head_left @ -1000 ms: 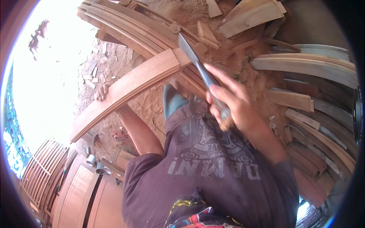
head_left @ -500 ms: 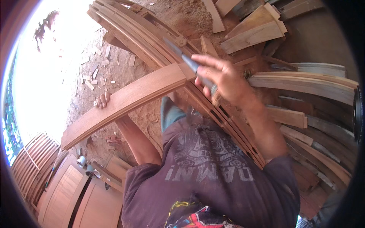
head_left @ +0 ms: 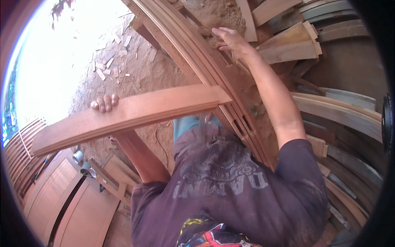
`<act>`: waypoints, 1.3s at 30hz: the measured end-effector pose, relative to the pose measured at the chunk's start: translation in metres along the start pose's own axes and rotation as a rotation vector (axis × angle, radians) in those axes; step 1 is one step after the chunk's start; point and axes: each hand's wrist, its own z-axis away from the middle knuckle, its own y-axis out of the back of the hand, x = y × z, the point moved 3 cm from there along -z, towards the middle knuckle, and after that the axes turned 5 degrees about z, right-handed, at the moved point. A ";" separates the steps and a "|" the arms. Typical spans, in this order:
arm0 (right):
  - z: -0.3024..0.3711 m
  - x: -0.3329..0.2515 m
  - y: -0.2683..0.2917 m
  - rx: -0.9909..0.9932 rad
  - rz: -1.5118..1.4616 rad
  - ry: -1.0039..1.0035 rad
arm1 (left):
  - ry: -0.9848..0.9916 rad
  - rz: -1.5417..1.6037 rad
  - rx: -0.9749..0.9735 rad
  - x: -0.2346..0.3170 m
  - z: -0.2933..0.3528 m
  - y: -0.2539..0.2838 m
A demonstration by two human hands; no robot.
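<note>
A long reddish-brown wooden board [head_left: 135, 108] with a grooved edge and a narrower stepped end lies slantwise in front of me. My left hand [head_left: 105, 103] is closed round its far edge, fingers over the top and the thumb hidden underneath. The board's right end meets a stack of long wooden frame pieces [head_left: 193, 53], some with slots cut in them. Beyond that stack, my right hand [head_left: 232, 41] reaches out with its fingers stretched and apart. No tool shows in it.
Offcuts [head_left: 101, 74] litter the dusty ground at left. Wood pieces [head_left: 288, 45] pile up at far right, with curved boards [head_left: 337, 109] below them. Panelled wooden doors [head_left: 86, 214], small cans [head_left: 86, 168] and a slatted wooden piece [head_left: 20, 152] are at lower left.
My right hand has moved away from the board's end to beyond the stack, and the bladed tool it held no longer shows. The board's left end has shifted further left in view.
</note>
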 end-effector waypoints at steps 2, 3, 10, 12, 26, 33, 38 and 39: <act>0.027 0.010 0.010 0.122 0.145 0.173 | 0.048 -0.020 -0.018 0.006 -0.003 -0.011; 0.052 0.016 0.014 0.031 0.127 0.205 | 0.074 -0.030 -0.019 0.006 -0.004 -0.018; 0.310 -0.074 0.007 -0.054 0.413 0.853 | 0.275 -0.013 -0.235 -0.048 -0.047 -0.172; 0.341 -0.067 0.002 0.160 0.551 0.764 | 0.393 0.039 -0.496 -0.068 -0.064 -0.193; 0.458 0.023 0.002 0.472 0.167 0.356 | 0.549 -0.607 -0.845 -0.128 0.097 -0.440; 0.472 0.050 -0.009 0.691 0.105 0.411 | 0.818 -0.647 -0.704 -0.107 0.115 -0.483; 0.472 0.061 -0.024 0.715 0.124 0.346 | 0.696 -0.465 -0.837 -0.095 0.117 -0.449; 0.467 0.064 -0.025 0.716 0.195 0.337 | 0.659 -0.477 -0.832 -0.096 0.112 -0.445</act>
